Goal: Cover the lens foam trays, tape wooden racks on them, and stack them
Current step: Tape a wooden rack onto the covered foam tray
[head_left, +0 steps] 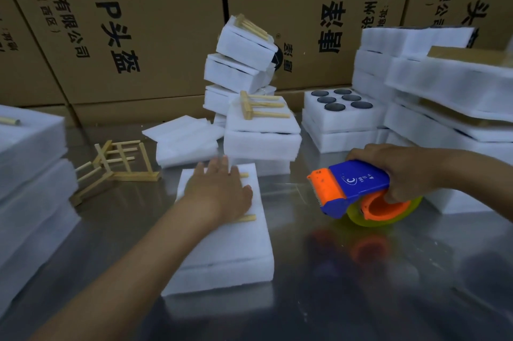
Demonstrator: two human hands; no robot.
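— Where's the covered foam tray (222,243)?
— Near centre of the bench (361,271), left hand (219,192) flat on the wooden rack (245,218) atop it, grip released.
— And the right hand (402,171)?
— Grasping the tape dispenser (358,190) (blue and orange), just right of the tray.

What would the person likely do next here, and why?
Probably bring the tape dispenser in the right hand over to the covered foam tray and tape across the wooden rack, since the left hand presses the rack flat on the tray.
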